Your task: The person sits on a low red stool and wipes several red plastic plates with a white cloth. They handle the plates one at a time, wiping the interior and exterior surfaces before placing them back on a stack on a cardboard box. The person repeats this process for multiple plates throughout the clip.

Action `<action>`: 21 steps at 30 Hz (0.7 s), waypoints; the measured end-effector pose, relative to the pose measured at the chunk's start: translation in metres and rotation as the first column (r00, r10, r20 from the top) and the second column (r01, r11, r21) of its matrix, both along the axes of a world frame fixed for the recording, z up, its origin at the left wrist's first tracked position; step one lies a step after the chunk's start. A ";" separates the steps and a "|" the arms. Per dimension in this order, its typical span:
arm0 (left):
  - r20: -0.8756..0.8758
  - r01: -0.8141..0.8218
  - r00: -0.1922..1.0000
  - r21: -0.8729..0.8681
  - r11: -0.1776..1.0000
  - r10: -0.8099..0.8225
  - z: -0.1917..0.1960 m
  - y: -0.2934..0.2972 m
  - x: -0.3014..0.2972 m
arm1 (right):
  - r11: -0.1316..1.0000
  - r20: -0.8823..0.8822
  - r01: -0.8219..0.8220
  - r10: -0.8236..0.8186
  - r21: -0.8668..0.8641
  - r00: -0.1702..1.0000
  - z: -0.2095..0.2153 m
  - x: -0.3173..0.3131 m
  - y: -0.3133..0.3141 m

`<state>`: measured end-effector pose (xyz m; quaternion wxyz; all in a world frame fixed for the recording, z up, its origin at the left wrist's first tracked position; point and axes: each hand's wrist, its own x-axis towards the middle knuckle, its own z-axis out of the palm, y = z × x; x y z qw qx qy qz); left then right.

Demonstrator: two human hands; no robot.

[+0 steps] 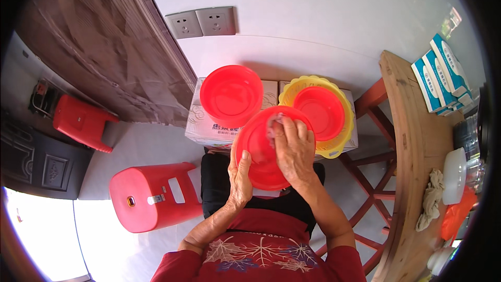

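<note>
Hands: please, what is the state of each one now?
Left hand: shut on the red bowl's rim.
Right hand: pressing a cloth inside the bowl, fingers curled over it.

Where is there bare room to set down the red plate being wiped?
The cardboard boxes are crowded: a red basin and a yellow basket cover their tops. Free patches: the top of the near red stool, and the wooden table between its near edge and the crumpled rag.
</note>
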<state>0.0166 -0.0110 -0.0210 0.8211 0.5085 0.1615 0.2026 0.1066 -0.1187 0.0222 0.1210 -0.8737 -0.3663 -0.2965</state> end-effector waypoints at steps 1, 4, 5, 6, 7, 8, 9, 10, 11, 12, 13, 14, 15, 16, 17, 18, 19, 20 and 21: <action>-0.002 -0.010 1.000 0.039 0.999 0.010 0.005 0.000 0.000 | 1.000 -0.053 0.022 -0.023 -0.016 0.998 -0.005 0.000 -0.006; -0.010 -0.013 1.000 0.125 0.992 0.015 0.010 0.000 0.000 | 0.998 -0.249 0.043 -0.053 -0.044 0.967 -0.017 -0.015 -0.017; -0.017 0.003 1.000 0.134 0.991 -0.001 0.006 0.003 0.000 | 1.000 -0.302 -0.017 0.014 -0.009 0.953 -0.017 -0.021 -0.018; -0.024 0.019 1.000 0.142 0.990 -0.016 0.002 0.005 0.000 | 0.997 -0.350 -0.075 0.081 0.029 0.933 -0.018 -0.026 -0.017; -0.034 0.036 0.999 0.107 0.994 -0.032 0.000 0.006 0.000 | 0.989 -0.396 -0.128 0.145 0.069 0.907 -0.018 -0.032 -0.016; -0.044 0.052 0.998 0.071 0.996 -0.048 -0.003 0.007 0.001 | 0.980 -0.386 -0.168 0.197 0.108 0.901 -0.022 -0.036 -0.011; -0.053 0.067 0.996 0.035 0.997 -0.065 -0.005 0.008 0.001 | 0.961 -0.365 -0.224 0.270 0.163 0.891 -0.026 -0.037 -0.008; -0.061 0.081 0.995 0.038 0.996 -0.078 -0.006 0.011 0.001 | 0.945 -0.354 -0.250 0.312 0.211 0.881 -0.024 -0.035 -0.005; -0.051 0.084 0.995 0.046 0.995 -0.082 -0.005 0.011 0.001 | 0.926 -0.342 -0.275 0.353 0.259 0.871 -0.021 -0.030 -0.002; -0.041 0.088 0.995 0.054 0.995 -0.086 -0.003 0.009 0.001 | 0.947 -0.315 -0.202 0.276 0.249 0.908 -0.020 -0.024 -0.001; -0.030 0.090 0.996 0.063 0.994 -0.088 0.001 0.008 0.001 | 0.962 -0.287 -0.128 0.197 0.242 0.938 -0.020 -0.017 0.000; -0.024 0.090 0.996 0.078 0.993 -0.088 0.002 0.006 0.000 | 0.970 -0.258 -0.053 0.115 0.238 0.959 -0.018 -0.010 0.001; -0.012 0.085 0.996 0.095 0.992 -0.084 0.002 0.006 0.000 | 0.971 -0.239 -0.004 0.063 0.240 0.969 -0.012 -0.003 0.001; 0.000 0.083 0.997 0.107 0.991 -0.083 0.002 0.005 -0.001 | 0.974 -0.236 -0.007 0.062 0.226 0.970 -0.011 -0.001 0.001; 0.012 0.081 0.997 0.118 0.990 -0.083 0.003 0.004 -0.001 | 0.977 -0.233 -0.010 0.061 0.213 0.971 -0.010 -0.001 0.001; 0.003 0.092 0.996 0.082 0.992 -0.092 0.006 0.004 0.000 | 0.981 -0.218 -0.054 0.094 0.185 0.971 -0.008 -0.003 0.003; -0.002 0.101 0.995 0.093 0.991 -0.101 0.005 0.005 0.000 | 0.984 -0.207 -0.095 0.126 0.153 0.970 -0.006 -0.007 0.005; -0.006 0.111 0.994 0.104 0.988 -0.110 0.003 0.006 0.000 | 0.983 -0.196 -0.136 0.158 0.121 0.968 -0.006 -0.012 0.008; -0.010 0.120 0.993 0.115 0.986 -0.120 0.002 0.006 0.000 | 0.959 -0.297 -0.213 0.261 0.185 0.919 -0.007 -0.017 0.008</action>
